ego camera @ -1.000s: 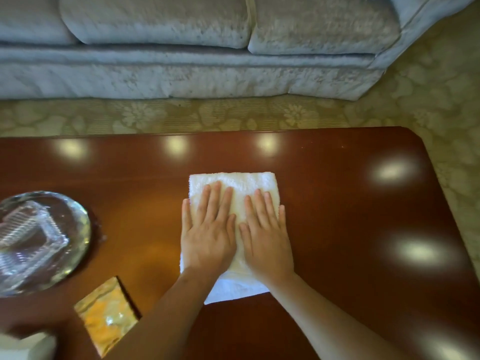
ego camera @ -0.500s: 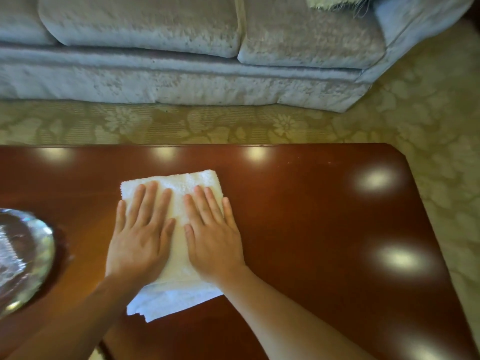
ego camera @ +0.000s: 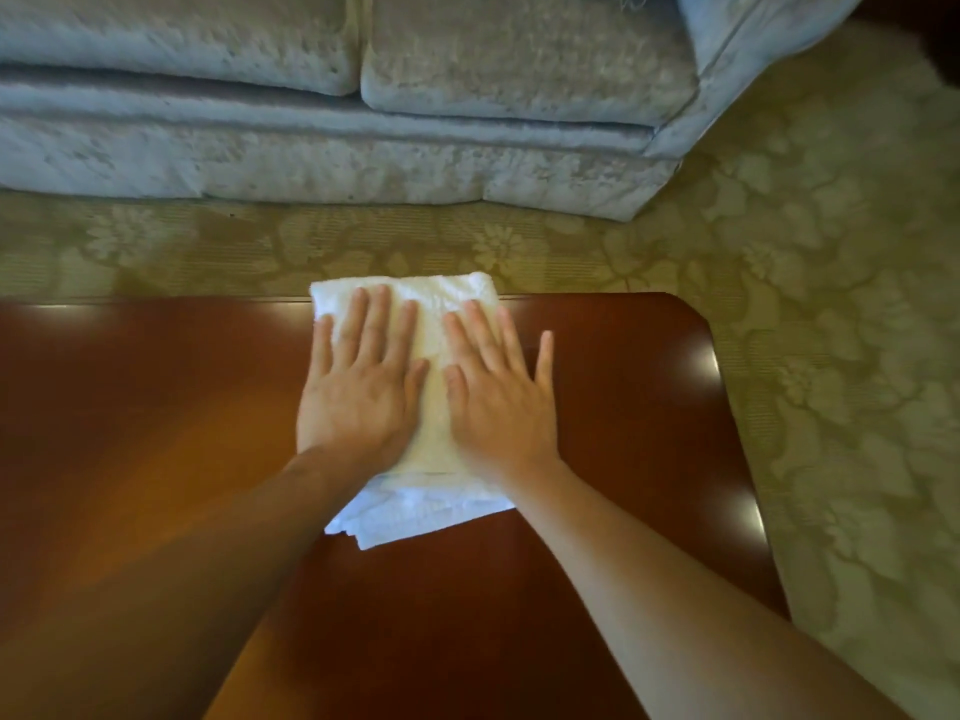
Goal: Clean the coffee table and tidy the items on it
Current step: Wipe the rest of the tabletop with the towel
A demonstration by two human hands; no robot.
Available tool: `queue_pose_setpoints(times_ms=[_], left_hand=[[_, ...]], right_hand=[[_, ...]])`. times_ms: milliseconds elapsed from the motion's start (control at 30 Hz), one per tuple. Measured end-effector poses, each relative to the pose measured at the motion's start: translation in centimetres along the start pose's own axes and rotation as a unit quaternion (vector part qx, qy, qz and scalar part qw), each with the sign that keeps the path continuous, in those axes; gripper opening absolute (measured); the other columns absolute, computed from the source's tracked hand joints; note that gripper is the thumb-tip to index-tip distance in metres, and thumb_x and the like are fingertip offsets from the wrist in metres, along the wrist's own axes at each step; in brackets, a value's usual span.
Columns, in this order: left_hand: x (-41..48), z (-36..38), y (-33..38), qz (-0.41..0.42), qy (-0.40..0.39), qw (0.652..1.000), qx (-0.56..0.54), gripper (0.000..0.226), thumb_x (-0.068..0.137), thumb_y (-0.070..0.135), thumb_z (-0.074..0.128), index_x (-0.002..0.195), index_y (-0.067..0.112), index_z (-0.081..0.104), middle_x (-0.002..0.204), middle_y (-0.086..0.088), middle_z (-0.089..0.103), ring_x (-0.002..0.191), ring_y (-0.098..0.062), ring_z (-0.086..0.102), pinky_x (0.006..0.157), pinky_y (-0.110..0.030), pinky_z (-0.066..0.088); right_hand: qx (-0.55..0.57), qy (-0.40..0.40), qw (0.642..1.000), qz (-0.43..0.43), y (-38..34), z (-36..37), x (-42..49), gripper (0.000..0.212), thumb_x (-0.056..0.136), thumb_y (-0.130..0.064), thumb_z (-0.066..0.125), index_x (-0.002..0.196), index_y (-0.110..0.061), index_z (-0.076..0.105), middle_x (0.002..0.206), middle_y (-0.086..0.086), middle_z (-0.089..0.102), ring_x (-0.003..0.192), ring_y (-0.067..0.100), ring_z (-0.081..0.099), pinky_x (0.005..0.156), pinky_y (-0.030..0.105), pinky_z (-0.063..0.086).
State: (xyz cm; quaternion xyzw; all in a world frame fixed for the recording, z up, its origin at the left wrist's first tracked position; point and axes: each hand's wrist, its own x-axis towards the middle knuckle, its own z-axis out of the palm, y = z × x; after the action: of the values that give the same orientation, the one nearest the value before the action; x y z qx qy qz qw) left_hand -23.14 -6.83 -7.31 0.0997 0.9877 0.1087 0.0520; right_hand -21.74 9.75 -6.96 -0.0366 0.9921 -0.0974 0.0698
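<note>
Both palms are pressing flat on the folded white towel (ego camera: 434, 407) at centre frame, the left hand (ego camera: 358, 392) and right hand (ego camera: 498, 402) lying side by side with fingers spread, likely to spread pressure while wiping the coffee table (ego camera: 623, 459). The towel's far edge is overhanging the table's rim. Whatever else sits on the table is falling outside the frame.

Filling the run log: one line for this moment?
wiping | left hand, right hand flat on white towel | towel at coffee table far edge

Head cam, looks fwd and down, close over coffee table (ego camera: 623, 511)
</note>
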Motion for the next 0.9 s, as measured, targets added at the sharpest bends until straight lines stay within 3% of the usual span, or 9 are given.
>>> queue_pose_setpoints(times_ms=[300, 400, 567, 800, 900], left_hand=[[5.7, 5.2, 22.0, 0.105, -0.014, 0.994, 0.012, 0.066, 0.109, 0.049, 0.004, 0.168, 0.021, -0.003, 0.178, -0.008, -0.007, 0.163, -0.028, -0.011, 0.131, -0.053, -0.004], [6.0, 6.3, 26.3, 0.132, -0.026, 0.991, 0.016, 0.065, 0.109, 0.048, 0.005, 0.168, 0.021, -0.001, 0.178, -0.008, -0.007, 0.163, -0.027, -0.012, 0.13, -0.053, -0.005], [3.4, 6.6, 27.2, 0.157, -0.032, 0.987, 0.018, 0.064, 0.111, 0.046, 0.01, 0.168, 0.02, 0.002, 0.178, -0.007, -0.004, 0.164, -0.026, -0.009, 0.131, -0.052, 0.0], [-9.2, 6.0, 24.5, 0.174, -0.057, 0.983, -0.015, 0.063, 0.112, 0.041, 0.024, 0.169, 0.02, 0.012, 0.178, -0.008, 0.0, 0.164, -0.026, -0.007, 0.132, -0.053, 0.003], [-18.4, 6.1, 20.0, 0.157, -0.046, 0.986, -0.014, 0.061, 0.107, 0.041, 0.035, 0.165, 0.022, 0.033, 0.175, -0.008, 0.018, 0.162, -0.027, 0.021, 0.126, -0.052, 0.02]], right_hand=[[-0.023, 0.013, 0.992, 0.127, 21.6, -3.8, -4.4, 0.061, 0.107, -0.051, -0.001, 0.167, -0.039, -0.001, 0.177, -0.016, -0.008, 0.163, 0.016, -0.014, 0.13, 0.063, 0.001], [-0.028, 0.011, 0.988, 0.153, 25.5, -4.4, -6.4, 0.066, 0.104, -0.051, -0.005, 0.168, -0.036, 0.0, 0.178, -0.013, -0.006, 0.164, 0.016, -0.013, 0.131, 0.062, 0.0], [-0.004, 0.025, 0.986, 0.166, 24.5, -3.7, -10.0, 0.07, 0.104, -0.048, -0.003, 0.169, -0.025, 0.005, 0.179, 0.002, 0.0, 0.165, 0.025, -0.006, 0.131, 0.059, 0.007], [-0.036, 0.087, 0.986, 0.138, 18.2, 0.1, -22.2, 0.061, 0.109, -0.031, 0.021, 0.164, -0.005, 0.028, 0.174, 0.018, 0.021, 0.161, 0.039, 0.02, 0.118, 0.069, 0.036], [-0.087, 0.122, 0.982, 0.119, 12.7, 2.1, -28.5, 0.063, 0.112, -0.039, 0.011, 0.159, -0.008, 0.038, 0.178, 0.006, 0.013, 0.165, 0.024, 0.009, 0.124, 0.059, 0.024]])
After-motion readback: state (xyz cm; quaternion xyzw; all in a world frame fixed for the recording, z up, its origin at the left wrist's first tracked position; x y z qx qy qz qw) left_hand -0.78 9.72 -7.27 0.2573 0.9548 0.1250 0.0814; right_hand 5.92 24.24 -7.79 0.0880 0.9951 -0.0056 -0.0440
